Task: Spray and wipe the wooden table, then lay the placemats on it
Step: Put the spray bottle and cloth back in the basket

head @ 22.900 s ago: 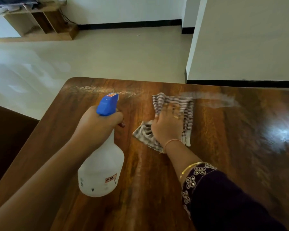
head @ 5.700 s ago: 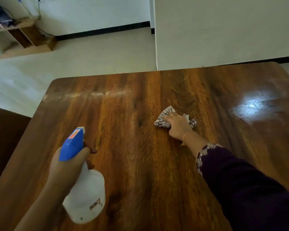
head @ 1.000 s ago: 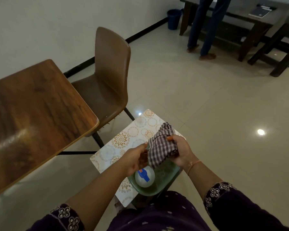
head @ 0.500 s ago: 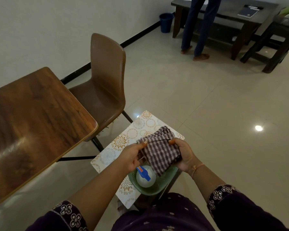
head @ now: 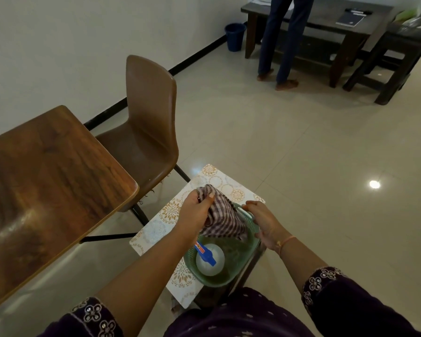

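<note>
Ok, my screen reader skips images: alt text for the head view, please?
The left hand holds a checked cloth over a green basket with a spray bottle inside; the right hand is at its rim. A wooden table stands left.

Table top is showing glossy wood grain, glare streaking it. Cloth is hanging soft, woven check. Basket is looking perforated green plastic; spray bottle milky plastic. Chair shell smooth. Floor tiles are gleaming.
</note>
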A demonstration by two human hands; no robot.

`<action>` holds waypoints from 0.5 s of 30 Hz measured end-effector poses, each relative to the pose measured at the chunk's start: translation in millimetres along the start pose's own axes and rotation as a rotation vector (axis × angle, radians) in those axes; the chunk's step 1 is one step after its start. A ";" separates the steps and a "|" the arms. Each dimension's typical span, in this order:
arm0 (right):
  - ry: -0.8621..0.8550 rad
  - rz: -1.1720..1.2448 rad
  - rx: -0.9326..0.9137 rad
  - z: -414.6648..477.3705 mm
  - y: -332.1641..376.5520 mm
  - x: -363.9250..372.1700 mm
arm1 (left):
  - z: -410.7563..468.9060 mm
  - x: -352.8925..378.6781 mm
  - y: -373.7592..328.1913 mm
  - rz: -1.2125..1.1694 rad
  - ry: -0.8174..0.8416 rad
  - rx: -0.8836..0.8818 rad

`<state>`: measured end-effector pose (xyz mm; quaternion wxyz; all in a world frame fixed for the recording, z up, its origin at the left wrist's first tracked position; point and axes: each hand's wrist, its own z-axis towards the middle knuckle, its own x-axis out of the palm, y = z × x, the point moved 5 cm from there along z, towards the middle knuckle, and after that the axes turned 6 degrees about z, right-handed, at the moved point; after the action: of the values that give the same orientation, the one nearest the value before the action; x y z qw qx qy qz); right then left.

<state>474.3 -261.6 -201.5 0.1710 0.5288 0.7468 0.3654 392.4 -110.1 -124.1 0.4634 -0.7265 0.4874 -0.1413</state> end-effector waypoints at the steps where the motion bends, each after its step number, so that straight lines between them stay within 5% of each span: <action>1: -0.004 -0.035 -0.032 -1.2 4.7 1.3 | -2.2 1.6 -4.7 0.028 0.007 0.034; 4: -0.025 -0.013 -0.159 -8.2 23.1 9.0 | -5.3 5.1 -16.1 0.066 0.007 0.052; 9: 0.117 -0.208 -0.411 -29.2 41.4 37.3 | -4.2 6.8 -22.7 -0.381 -0.014 -0.214; 15: 0.351 -0.443 -0.392 -35.6 29.7 62.9 | -8.3 6.0 -24.8 -0.468 -0.070 -0.340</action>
<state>447.1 -212.0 -147.6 0.2136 0.2401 0.7770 0.5413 404.2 -117.1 -101.0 0.3062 -0.8909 0.3069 -0.1354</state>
